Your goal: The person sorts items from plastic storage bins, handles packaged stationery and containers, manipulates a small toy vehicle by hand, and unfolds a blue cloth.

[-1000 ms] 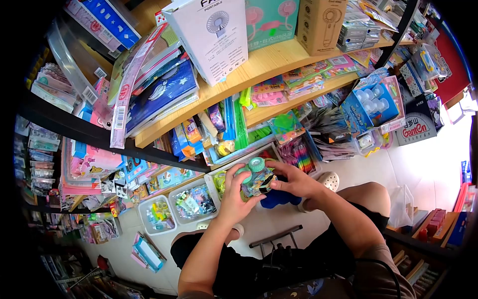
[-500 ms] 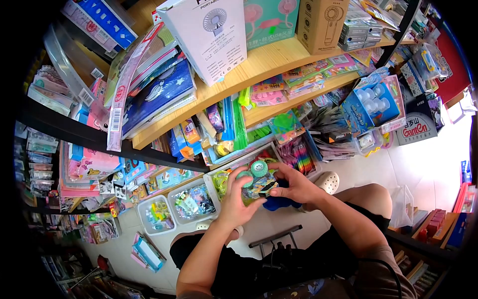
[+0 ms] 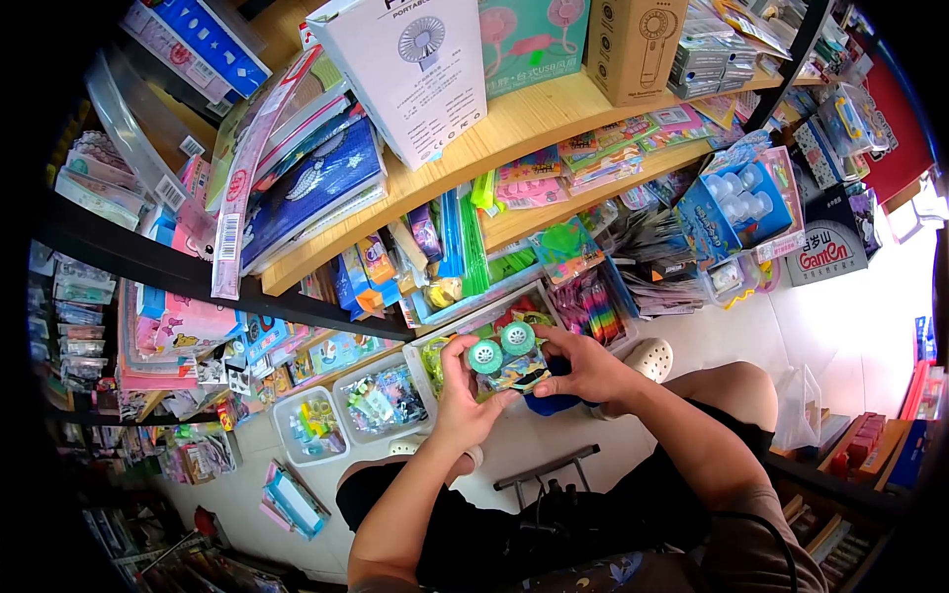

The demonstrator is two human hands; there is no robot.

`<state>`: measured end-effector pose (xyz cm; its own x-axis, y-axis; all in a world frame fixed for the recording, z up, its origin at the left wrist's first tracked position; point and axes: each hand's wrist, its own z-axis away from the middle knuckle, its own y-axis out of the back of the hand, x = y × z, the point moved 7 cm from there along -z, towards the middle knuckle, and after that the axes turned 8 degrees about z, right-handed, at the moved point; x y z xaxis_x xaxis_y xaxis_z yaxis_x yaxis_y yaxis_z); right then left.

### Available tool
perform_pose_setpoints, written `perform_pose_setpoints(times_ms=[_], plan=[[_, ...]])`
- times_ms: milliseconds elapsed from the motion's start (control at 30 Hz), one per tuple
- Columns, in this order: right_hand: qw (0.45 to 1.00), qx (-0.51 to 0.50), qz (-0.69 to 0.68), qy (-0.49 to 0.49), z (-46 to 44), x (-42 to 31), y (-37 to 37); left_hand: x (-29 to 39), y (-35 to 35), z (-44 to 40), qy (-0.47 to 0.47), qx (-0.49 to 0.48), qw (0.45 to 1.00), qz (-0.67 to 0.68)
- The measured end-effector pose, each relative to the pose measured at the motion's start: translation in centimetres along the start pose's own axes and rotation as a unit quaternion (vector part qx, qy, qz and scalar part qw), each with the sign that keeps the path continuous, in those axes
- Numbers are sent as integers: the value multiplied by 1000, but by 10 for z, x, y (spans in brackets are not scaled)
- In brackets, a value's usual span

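Observation:
A small toy car (image 3: 520, 374) with big teal wheels and a multicoloured patterned body is between my two hands, over the bins and in front of my knees. My left hand (image 3: 465, 403) grips its left side, fingers behind and thumb along the lower edge. On the other side, my right hand (image 3: 589, 372) closes on the car's right end. Two wheels face up toward me; the car's far side is hidden. Behind it stands a plastic bin (image 3: 423, 383) holding colourful packaged items.
White bins (image 3: 281, 407) of small toys stand on the floor to the left. Above, a wooden shelf (image 3: 534, 124) carries a white fan box (image 3: 415, 99) and notebooks. A folding stool (image 3: 547, 466) is between my legs. A blue box (image 3: 736, 212) is at right.
The toy car has turned in my hands, so both teal wheels now show clearly side by side. My left fingers have shifted off the left wheel.

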<state>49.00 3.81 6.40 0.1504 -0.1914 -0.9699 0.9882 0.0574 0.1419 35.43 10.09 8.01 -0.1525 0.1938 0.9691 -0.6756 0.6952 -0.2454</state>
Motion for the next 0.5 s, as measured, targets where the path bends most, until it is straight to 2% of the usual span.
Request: perform_pose_setpoints(times_ms=[400, 500], plan=[[992, 22, 109, 58, 4, -6, -2, 7, -2, 0, -20, -68, 984, -162], [996, -4, 83, -6, 3, -4, -3, 5, 3, 0, 4, -50, 987, -151]])
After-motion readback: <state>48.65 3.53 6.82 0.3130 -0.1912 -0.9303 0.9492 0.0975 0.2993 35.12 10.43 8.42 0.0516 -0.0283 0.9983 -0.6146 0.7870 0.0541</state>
